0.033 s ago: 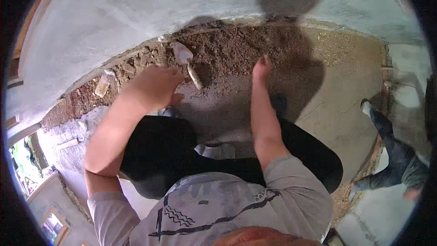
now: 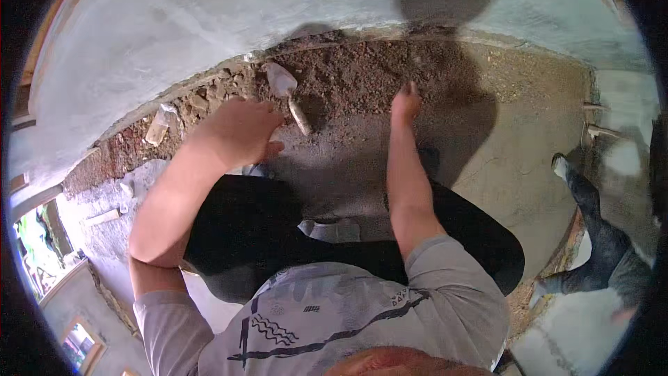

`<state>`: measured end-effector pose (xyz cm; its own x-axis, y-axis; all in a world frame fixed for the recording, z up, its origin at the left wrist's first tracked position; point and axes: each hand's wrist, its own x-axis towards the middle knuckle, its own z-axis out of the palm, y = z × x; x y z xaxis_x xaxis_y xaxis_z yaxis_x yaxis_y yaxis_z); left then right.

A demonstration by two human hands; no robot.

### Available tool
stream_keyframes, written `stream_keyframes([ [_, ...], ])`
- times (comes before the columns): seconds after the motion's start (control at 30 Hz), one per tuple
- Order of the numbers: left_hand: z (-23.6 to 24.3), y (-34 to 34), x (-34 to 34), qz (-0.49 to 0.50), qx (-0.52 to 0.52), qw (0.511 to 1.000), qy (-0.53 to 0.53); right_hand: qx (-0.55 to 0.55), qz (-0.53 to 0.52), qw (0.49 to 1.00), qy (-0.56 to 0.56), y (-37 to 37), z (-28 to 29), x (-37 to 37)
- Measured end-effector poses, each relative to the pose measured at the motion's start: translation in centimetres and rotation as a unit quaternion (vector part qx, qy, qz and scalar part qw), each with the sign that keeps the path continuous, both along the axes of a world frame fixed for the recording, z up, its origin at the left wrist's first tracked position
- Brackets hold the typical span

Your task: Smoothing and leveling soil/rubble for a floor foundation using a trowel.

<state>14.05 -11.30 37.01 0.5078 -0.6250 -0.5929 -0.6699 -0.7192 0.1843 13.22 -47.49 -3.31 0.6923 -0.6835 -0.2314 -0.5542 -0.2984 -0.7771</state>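
Note:
A trowel [image 2: 282,81] with a pale triangular blade and a worn handle lies on the brown rubble and soil strip [image 2: 355,69] along the foot of the wall. My left hand [image 2: 245,129] hovers just left of the trowel's handle, apart from it. Its thumb and fingers are spread, with nothing visible in them. Farther right, my right hand [image 2: 406,104] is over the near edge of the soil. Its fingers are closed together, and whatever they hold, if anything, is hidden.
Stone lumps [image 2: 198,102] and a clear plastic container [image 2: 158,127] lie left of my left hand. The pale wall [image 2: 278,0] rises beyond the soil. At the far right is another person's leg [image 2: 584,195] in dark trousers. A pale flat-ended tool [image 2: 103,218] lies at left.
My right hand has shifted slightly to the right. The other person at the right has moved a little. My left hand and the trowel keep nearly the same places.

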Motion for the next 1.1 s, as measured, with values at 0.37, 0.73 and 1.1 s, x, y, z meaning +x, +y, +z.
stream_keyframes([
  [0.37, -0.2, -1.5, -3.8, -0.093, 0.014, 0.995, -0.019, 0.02, 0.161, 0.977, 0.141, 17.9, 6.0, -2.4],
  [0.73, 4.7, 0.3, -7.8, -0.188, -0.003, 0.981, -0.037, -0.004, -0.013, 0.986, 0.169, 11.1, 4.3, -1.3],
  [1.1, 6.6, 0.8, -12.6, -0.126, -0.018, 0.984, -0.123, -0.082, 0.246, 0.957, 0.129, 18.9, 4.7, -6.5],
])
